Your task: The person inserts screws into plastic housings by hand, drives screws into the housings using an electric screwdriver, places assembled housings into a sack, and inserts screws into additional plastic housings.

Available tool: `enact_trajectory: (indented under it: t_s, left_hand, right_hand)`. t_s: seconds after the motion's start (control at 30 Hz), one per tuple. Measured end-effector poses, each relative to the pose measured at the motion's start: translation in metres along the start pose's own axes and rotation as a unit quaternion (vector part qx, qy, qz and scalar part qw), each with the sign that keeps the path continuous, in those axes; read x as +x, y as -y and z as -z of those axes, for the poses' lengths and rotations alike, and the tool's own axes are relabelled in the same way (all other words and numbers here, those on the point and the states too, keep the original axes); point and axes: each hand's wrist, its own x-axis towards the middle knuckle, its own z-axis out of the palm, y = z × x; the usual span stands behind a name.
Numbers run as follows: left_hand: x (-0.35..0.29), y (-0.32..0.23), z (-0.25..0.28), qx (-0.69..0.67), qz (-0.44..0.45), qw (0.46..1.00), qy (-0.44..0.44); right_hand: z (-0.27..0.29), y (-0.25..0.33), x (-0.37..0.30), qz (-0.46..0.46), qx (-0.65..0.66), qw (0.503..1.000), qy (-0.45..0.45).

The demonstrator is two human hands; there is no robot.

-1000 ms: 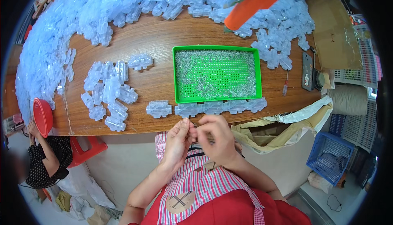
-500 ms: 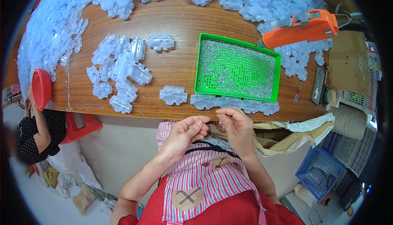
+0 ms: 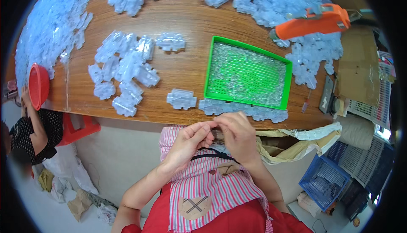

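Note:
My left hand [image 3: 190,141] is closed, thumb and forefinger pinched together, just off the table's front edge. My right hand [image 3: 238,134] is pinched too, its fingertips meeting those of the left. Whatever lies between the fingers is too small or hidden to make out. Behind the hands stands a green tray [image 3: 290,84] holding a layer of small silvery screws [image 3: 229,59]. Along its front side runs a row of clear plastic housings [image 3: 237,108]. One more clear housing [image 3: 181,99] lies left of that row.
A loose group of clear housings [image 3: 127,67] lies left of the tray, and large heaps [image 3: 51,37] cover the far and left table. An orange electric screwdriver [image 3: 313,22] hangs at right. An open sack [image 3: 292,146] is below the edge. A co-worker's arm [image 3: 37,127] reaches a red bowl [image 3: 39,86].
My right hand has moved left, so its fingertips now meet the left hand's. The orange screwdriver hangs at a slightly different place, and the whole view has shifted a little.

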Motion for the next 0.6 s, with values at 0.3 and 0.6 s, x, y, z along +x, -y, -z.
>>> enact_trajectory:
  t_s: [0.3, 0.6]
  left_hand:
    - [0.016, -0.010, -0.009, 0.224, -0.129, 0.965, -0.045]
    - [0.030, -0.011, -0.016, 0.243, -0.187, 0.952, -0.015]
  right_hand:
    - [-0.005, 0.002, 0.000, 0.109, -0.112, 0.987, -0.044]
    - [0.015, 0.005, 0.002, 0.028, -0.041, 0.999, -0.019]
